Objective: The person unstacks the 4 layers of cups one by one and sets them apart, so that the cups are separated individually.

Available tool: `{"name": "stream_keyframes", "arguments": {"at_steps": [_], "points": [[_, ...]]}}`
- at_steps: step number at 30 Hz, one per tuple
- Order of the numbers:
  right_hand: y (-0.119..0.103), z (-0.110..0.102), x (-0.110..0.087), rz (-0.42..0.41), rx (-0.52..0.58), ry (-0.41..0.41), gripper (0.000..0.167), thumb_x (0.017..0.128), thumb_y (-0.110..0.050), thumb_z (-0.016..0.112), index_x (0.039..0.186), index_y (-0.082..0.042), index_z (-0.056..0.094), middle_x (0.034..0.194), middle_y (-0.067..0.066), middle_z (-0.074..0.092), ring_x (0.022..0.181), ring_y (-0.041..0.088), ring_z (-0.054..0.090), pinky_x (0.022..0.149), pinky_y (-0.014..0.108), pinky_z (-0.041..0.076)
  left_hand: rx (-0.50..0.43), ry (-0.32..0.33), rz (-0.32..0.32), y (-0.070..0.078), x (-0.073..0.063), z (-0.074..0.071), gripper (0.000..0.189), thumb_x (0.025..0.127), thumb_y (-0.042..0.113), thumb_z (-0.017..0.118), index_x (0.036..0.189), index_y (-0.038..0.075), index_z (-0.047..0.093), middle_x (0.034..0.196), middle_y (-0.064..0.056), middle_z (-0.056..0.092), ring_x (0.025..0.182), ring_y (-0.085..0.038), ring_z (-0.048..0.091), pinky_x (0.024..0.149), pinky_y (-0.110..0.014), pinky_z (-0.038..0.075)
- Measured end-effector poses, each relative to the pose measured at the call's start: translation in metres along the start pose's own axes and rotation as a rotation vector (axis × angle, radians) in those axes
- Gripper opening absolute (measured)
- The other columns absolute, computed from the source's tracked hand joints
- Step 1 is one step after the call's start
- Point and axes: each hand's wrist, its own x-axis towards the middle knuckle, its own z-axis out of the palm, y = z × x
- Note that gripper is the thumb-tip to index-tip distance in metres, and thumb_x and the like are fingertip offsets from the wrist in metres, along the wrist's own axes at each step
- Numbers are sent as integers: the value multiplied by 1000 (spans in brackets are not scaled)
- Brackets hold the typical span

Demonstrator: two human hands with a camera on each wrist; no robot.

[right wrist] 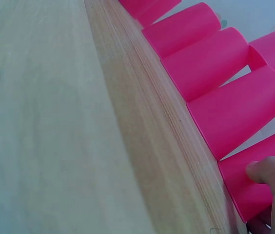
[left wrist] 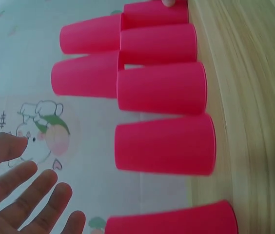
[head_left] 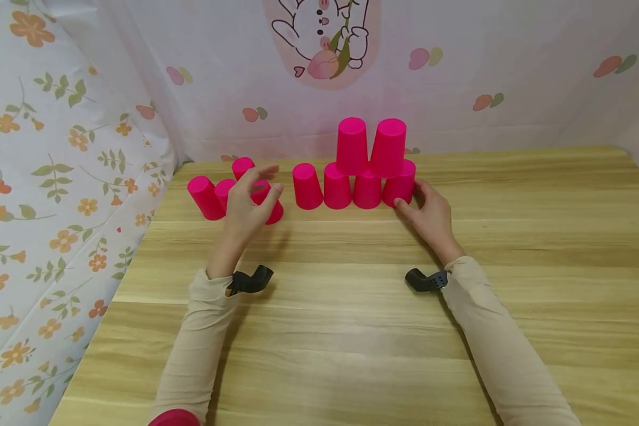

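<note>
Several pink cups stand upside down in a row at the back of the table, and two more pink cups [head_left: 352, 145] sit on top toward the row's right side. My right hand [head_left: 428, 216] grips the rightmost bottom cup [head_left: 400, 184], thumb in front and fingers around its far side. In the right wrist view the thumb [right wrist: 266, 173] presses that cup low down. My left hand [head_left: 247, 204] is raised with fingers apart in front of a group of pink cups [head_left: 205, 198], partly hiding them. The left wrist view shows its fingers [left wrist: 45, 202] spread and holding nothing.
The wooden table [head_left: 330, 331] extends toward me and to the right. Behind it hangs a white printed cloth [head_left: 202, 41], with a flowered cloth [head_left: 58, 177] along the left. A round pink object [head_left: 174, 418] shows at the bottom edge by the left sleeve.
</note>
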Motion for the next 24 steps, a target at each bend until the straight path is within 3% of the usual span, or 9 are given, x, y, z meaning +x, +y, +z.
{"name": "stream_keyframes", "arguments": {"at_steps": [5,9,13,19,24], "points": [[-2,0,0,3,19,1,55,82,-22,68,128,3,50,125,20,54,117,33,50,98,41,38,-34,-35,-13,6,6,9,33,83,-5,61,115,-14,54,112,-28,58,103,-38,55,88,-50,45],[-3,2,0,3,10,-10,55,83,-23,67,128,3,50,126,20,54,117,34,50,99,42,38,-56,-53,-10,-6,13,18,39,83,0,65,120,-8,55,116,-22,58,105,-36,54,89,-48,45],[-3,2,1,-4,-1,-9,56,83,-25,67,129,3,50,126,20,54,117,34,50,99,43,38,-40,-72,6,-15,22,28,49,79,10,72,125,3,55,120,-10,58,108,-25,54,90,-44,45],[-2,1,2,-8,0,-13,55,84,-25,66,129,3,49,126,20,54,117,34,50,99,43,38,-12,-101,29,-8,38,45,57,77,23,74,128,6,52,125,-4,55,109,-14,52,91,-36,45],[0,-1,1,-4,3,-16,56,84,-24,66,129,3,49,127,20,53,118,35,49,99,44,37,-16,-94,-17,-1,49,61,60,78,26,73,130,5,49,126,-5,54,110,-16,52,90,-32,45]]}}
